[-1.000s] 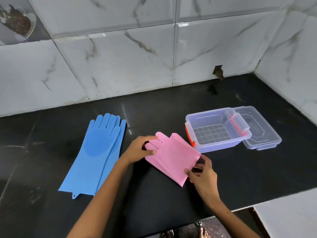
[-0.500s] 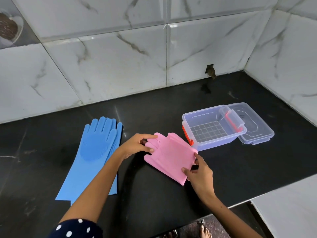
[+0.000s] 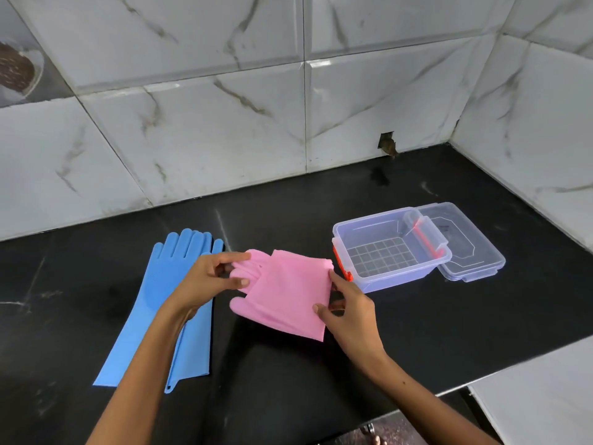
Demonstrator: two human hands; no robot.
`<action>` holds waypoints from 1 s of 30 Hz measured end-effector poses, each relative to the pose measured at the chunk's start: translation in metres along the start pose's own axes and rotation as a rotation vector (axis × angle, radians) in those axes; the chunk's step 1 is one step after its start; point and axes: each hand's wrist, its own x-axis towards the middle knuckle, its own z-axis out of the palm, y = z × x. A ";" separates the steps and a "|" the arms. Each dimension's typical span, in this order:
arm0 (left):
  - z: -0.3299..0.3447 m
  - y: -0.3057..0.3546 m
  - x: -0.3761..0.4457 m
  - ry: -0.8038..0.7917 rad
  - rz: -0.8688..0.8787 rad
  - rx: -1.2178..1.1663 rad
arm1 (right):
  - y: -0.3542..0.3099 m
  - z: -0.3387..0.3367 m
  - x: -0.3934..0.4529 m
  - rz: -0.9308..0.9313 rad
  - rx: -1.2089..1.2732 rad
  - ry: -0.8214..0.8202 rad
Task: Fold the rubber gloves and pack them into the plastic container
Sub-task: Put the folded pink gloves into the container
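My left hand (image 3: 210,277) pinches the finger end of the folded pink gloves (image 3: 285,293) and my right hand (image 3: 348,311) grips the cuff edge, keeping the fold shut mid-tabletop. Open plastic container (image 3: 390,248) sits just beside; blue gloves (image 3: 175,303) lie flat toward the left edge, unfolded.

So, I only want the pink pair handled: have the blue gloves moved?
No. The blue gloves lie flat at the same gap left of the container as before; only the camera shifted.
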 end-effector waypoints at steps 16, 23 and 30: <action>0.136 0.119 0.031 0.382 0.186 -0.094 | -0.003 -0.188 0.112 -0.026 0.098 -0.159; 0.203 0.105 0.044 0.443 0.145 -0.060 | 0.038 -0.213 0.140 -0.021 -0.048 -0.186; 0.211 0.093 0.047 0.376 0.039 0.057 | 0.057 -0.207 0.154 -0.099 -0.354 -0.182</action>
